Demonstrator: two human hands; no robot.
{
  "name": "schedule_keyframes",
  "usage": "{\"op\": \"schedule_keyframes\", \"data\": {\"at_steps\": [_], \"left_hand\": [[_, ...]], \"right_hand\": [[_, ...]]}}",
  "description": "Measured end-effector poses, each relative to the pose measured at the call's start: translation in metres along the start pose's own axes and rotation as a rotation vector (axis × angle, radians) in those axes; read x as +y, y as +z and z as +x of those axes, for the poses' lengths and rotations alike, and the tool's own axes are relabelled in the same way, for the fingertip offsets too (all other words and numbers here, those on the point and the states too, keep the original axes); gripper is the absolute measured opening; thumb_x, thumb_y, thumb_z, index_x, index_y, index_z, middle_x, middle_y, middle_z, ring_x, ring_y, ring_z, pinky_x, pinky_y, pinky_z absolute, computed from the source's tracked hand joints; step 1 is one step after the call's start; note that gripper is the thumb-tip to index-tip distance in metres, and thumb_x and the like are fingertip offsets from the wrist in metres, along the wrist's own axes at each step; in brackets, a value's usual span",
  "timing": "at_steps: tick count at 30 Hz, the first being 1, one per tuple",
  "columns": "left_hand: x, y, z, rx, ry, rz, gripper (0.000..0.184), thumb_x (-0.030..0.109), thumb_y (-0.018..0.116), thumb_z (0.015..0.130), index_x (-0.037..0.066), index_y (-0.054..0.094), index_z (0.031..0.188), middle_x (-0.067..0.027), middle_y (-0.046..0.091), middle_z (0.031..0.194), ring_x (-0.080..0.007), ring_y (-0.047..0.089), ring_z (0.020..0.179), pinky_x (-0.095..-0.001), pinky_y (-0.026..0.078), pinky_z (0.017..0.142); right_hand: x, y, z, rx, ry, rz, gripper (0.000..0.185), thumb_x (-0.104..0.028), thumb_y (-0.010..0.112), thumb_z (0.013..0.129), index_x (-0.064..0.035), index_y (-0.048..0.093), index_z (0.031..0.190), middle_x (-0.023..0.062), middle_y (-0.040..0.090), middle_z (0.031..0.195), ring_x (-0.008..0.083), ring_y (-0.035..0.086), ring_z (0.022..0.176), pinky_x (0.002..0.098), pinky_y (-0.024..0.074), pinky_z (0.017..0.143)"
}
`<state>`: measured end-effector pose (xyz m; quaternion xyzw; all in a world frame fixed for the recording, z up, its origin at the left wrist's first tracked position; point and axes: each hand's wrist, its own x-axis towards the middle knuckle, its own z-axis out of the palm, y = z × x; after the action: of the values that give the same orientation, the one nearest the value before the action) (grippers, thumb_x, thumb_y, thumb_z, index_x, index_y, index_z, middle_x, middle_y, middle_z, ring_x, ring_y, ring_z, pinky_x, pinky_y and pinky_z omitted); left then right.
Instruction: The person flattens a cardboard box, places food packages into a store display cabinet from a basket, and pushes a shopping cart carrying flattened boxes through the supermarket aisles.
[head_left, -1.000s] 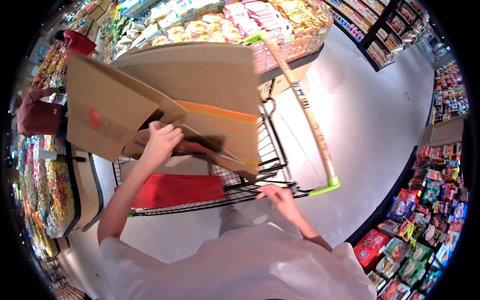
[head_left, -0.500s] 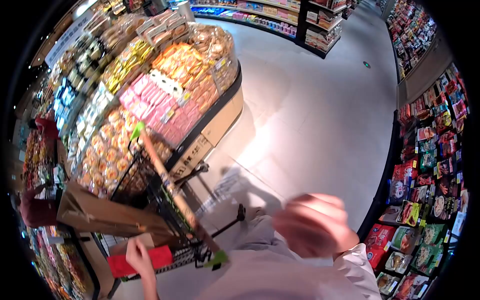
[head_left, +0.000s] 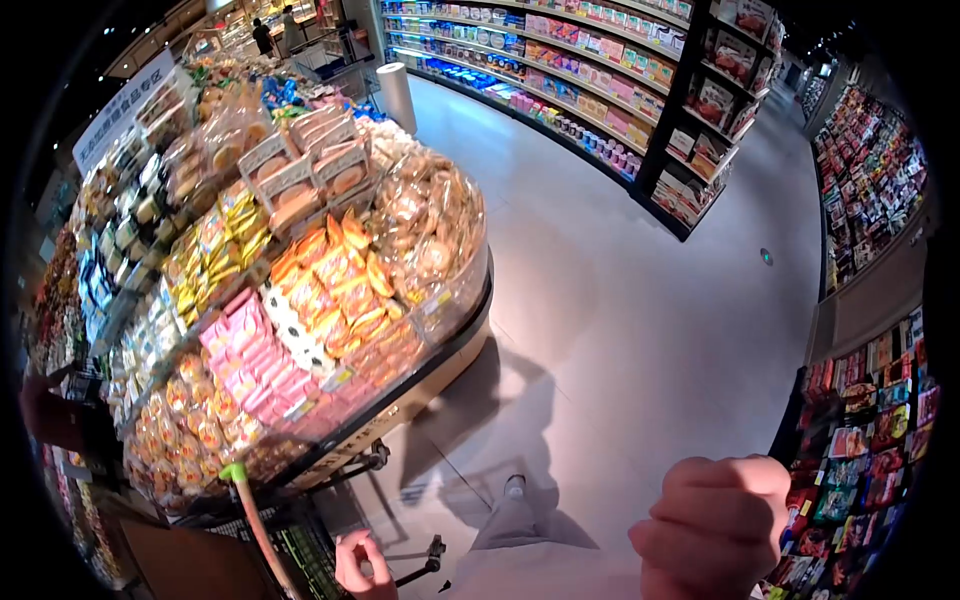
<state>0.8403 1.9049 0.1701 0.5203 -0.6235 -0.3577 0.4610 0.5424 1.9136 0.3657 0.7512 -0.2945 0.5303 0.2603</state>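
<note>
My right hand (head_left: 715, 525) is raised close to the camera at the lower right. Its fingers are curled into a fist, and nothing shows sticking out of it. At the bottom edge, my left hand (head_left: 362, 565) is partly in view with its fingers bent inward; no object shows in it. Just left of that hand is a shopping cart with an orange-brown handle bar (head_left: 262, 540) and a green end cap (head_left: 233, 471). The hand appears apart from the bar. A brown cardboard-coloured panel (head_left: 190, 560) lies at the lower left, partly cut off.
A rounded display bin (head_left: 400, 375) heaped with packaged snacks, including pink packets (head_left: 255, 355), fills the left. Stocked shelves (head_left: 560, 70) stand across the back. Packet racks (head_left: 850, 470) line the right. Pale tiled floor (head_left: 620, 330) runs between. A person's dark sleeve (head_left: 55, 410) shows far left.
The view has tilted upward and shifted. My right hand, blurred before, is now a sharp fist farther right. My left hand has left the red object, which is out of view; the cart sits lower left.
</note>
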Motion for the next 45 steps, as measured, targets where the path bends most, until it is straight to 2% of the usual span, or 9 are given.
{"op": "schedule_keyframes", "data": {"at_steps": [7, 13, 24, 30, 33, 35, 37, 40, 45], "left_hand": [[0.049, 0.221, 0.165, -0.04, 0.066, 0.057, 0.018, -0.009, 0.048, 0.074, -0.001, 0.05, 0.091, -0.0075, 0.04, 0.086, -0.01, 0.042, 0.065, -0.0187, 0.038, 0.057], [0.062, 0.447, 0.302, -0.111, 0.04, -0.164, 0.03, -0.013, 0.045, 0.071, 0.001, 0.047, 0.096, -0.008, 0.039, 0.095, -0.0116, 0.044, 0.077, -0.0209, 0.04, 0.068], [0.109, 0.667, 0.598, 0.187, -0.266, -0.287, 0.017, -0.004, 0.048, 0.079, 0.001, 0.048, 0.095, -0.0065, 0.044, 0.095, -0.0107, 0.048, 0.08, -0.022, 0.04, 0.074], [0.06, 0.814, 0.831, 0.058, 0.622, 0.365, 0.031, 0.015, 0.05, 0.078, 0.001, 0.049, 0.106, -0.0146, 0.038, 0.124, -0.0301, 0.042, 0.111, -0.0388, 0.03, 0.093], [-0.003, 0.884, 0.957, -0.272, 0.436, 0.082, 0.036, 0.028, 0.035, 0.085, 0.004, 0.053, 0.105, -0.0133, 0.029, 0.132, -0.0234, 0.033, 0.118, -0.0451, 0.02, 0.098], [-0.025, 0.914, 1.041, -0.293, -0.367, -0.51, 0.043, 0.034, 0.027, 0.088, 0.007, 0.049, 0.113, -0.0118, 0.037, 0.127, -0.0212, 0.032, 0.12, -0.0424, 0.018, 0.1], [-0.061, 0.959, 1.088, -0.375, -0.159, -0.674, 0.043, 0.034, 0.027, 0.089, 0.007, 0.046, 0.116, -0.0108, 0.041, 0.124, -0.0211, 0.036, 0.116, -0.0391, 0.021, 0.099], [-0.082, 1.021, 1.176, -0.474, 0.033, -0.611, 0.039, 0.029, 0.026, 0.091, 0.009, 0.038, 0.121, -0.0089, 0.049, 0.114, -0.0197, 0.043, 0.108, -0.0297, 0.029, 0.094], [-0.039, 1.042, 1.358, -0.392, -0.852, -1.017, 0.031, 0.022, 0.033, 0.089, 0.003, 0.046, 0.11, -0.0096, 0.051, 0.108, -0.0181, 0.048, 0.103, -0.0284, 0.036, 0.089]], "right_hand": [[0.227, 0.0, -0.021, -0.354, 0.303, 0.307, 0.018, -0.022, 0.055, 0.076, -0.0047, 0.058, 0.08, 0.0108, 0.057, 0.08, 0.0186, 0.056, 0.065, 0.026, 0.0463, 0.059], [0.5, 0.02, -0.128, 0.484, 1.269, 1.91, 0.063, -0.049, 0.024, 0.088, -0.0034, 0.014, 0.131, 0.0266, 0.022, 0.131, 0.0363, 0.024, 0.123, 0.0428, 0.0197, 0.101], [0.901, 0.144, -0.187, 0.541, 1.511, 2.133, 0.055, -0.049, 0.029, 0.086, -0.0028, 0.035, 0.115, 0.0234, 0.034, 0.124, 0.0326, 0.033, 0.117, 0.0405, 0.0259, 0.1], [1.045, 0.27, -0.256, -0.033, 1.926, 1.83, 0.056, -0.046, 0.03, 0.088, -0.0015, 0.03, 0.122, 0.0162, 0.034, 0.128, 0.026, 0.036, 0.116, 0.0361, 0.0273, 0.098], [1.103, 0.308, -0.237, -0.112, 2.076, 1.309, 0.056, -0.045, 0.029, 0.089, -0.0022, 0.028, 0.125, 0.012, 0.035, 0.129, 0.0236, 0.035, 0.118, 0.0361, 0.0275, 0.096], [1.169, 0.321, -0.217, -0.159, 1.623, 1.346, 0.055, -0.043, 0.028, 0.089, -0.0015, 0.027, 0.126, 0.0116, 0.034, 0.13, 0.0228, 0.033, 0.119, 0.0398, 0.025, 0.098], [1.255, 0.329, -0.189, -0.454, 0.727, 1.014, 0.046, -0.034, 0.033, 0.088, -0.0011, 0.037, 0.121, 0.0111, 0.039, 0.126, 0.024, 0.034, 0.119, 0.0442, 0.0215, 0.1], [1.364, 0.44, -0.3, -0.836, 0.48, 0.379, 0.039, -0.03, 0.038, 0.087, -0.0001, 0.049, 0.109, 0.0128, 0.052, 0.109, 0.0264, 0.046, 0.106, 0.0408, 0.0296, 0.094], [1.568, 0.542, -0.417, -0.548, 1.484, 0.774, 0.038, -0.031, 0.034, 0.089, -0.0003, 0.057, 0.089, 0.0133, 0.061, 0.076, 0.0254, 0.059, 0.075, 0.0358, 0.0431, 0.068]]}}
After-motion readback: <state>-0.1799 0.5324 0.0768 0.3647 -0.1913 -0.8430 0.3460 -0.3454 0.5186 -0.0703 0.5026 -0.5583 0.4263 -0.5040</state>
